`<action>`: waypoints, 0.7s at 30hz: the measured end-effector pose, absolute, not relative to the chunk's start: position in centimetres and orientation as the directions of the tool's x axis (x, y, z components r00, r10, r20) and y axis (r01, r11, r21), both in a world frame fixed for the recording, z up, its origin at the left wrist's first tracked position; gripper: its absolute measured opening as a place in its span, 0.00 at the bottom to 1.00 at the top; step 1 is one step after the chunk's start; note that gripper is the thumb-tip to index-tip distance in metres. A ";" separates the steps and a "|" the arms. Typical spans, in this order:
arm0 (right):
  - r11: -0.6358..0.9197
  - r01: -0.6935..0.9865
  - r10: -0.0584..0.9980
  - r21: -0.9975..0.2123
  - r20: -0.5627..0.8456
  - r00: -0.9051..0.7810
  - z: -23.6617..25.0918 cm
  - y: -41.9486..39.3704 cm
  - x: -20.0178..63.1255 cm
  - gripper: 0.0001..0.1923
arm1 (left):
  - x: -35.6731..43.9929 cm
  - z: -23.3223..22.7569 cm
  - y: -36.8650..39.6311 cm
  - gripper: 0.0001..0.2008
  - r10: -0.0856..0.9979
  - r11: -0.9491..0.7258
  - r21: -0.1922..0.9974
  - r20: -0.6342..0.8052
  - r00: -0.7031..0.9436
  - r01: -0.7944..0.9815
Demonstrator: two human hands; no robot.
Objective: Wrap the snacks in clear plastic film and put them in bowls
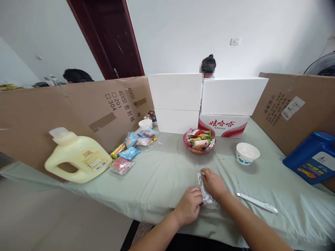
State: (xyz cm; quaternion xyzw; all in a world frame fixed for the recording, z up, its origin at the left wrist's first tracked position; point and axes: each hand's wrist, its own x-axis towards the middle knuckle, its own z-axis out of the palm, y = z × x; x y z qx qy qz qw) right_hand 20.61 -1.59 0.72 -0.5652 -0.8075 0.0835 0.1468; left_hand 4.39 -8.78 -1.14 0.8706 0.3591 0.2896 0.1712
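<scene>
Plastic bag (207, 198) lying on the green cloth (167, 181), right hand (214, 184) over its one o'clock side, left hand (191, 205) curled against its eight o'clock edge, seemingly steadying it; firm grip or not, can't tell! Sweets bowl (193, 150) at twelve, white cutter (258, 202) at three, presumably handy.

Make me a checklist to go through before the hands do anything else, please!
1. Right hand on the clear plastic packet: ok, resting over it.
2. Left hand close by: ok, its fingers are at the packet's edge.
3. What is inside the packet: cannot tell, the hands and shiny plastic hide it.
4. White tool out from under the hands: ok, lying on the cloth beyond the right arm.
5. Candy bowl upright: ok, full of wrapped sweets.
6. Cloth smooth: not ok, it has creases.
</scene>
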 end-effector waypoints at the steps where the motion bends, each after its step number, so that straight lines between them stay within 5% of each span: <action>1: 0.331 0.901 0.943 -0.281 0.141 -0.302 0.5 -1.8 20.4 0.16 | 4.3 -1.3 -8.9 0.14 0.715 -0.694 0.512 0.410 0.567 0.506; 5: 0.312 0.926 0.948 -0.215 0.137 -0.288 0.0 -1.9 20.0 0.16 | 4.0 -1.3 -9.9 0.15 0.679 -0.728 0.559 0.506 0.531 0.398; 9: 0.323 0.931 0.944 -0.168 0.132 -0.303 -0.4 -1.6 19.9 0.14 | 4.1 -0.4 -11.2 0.09 0.765 -0.644 0.617 0.528 0.369 0.453; 13: 0.335 0.933 0.939 -0.129 0.124 -0.320 -0.5 -1.8 19.7 0.13 | 5.3 0.6 -11.0 0.08 0.693 -0.702 0.433 0.598 0.403 0.565; 16: 0.361 0.927 0.929 -0.104 0.124 -0.349 -0.1 -1.7 19.7 0.11 | 6.1 0.2 -10.1 0.04 0.658 -0.741 0.321 0.522 0.543 0.590; 21: 0.426 0.900 0.897 -0.091 0.172 -0.407 1.9 -0.2 21.3 0.09 | 5.9 -1.5 -9.6 0.08 0.672 -0.736 0.276 0.408 0.618 0.618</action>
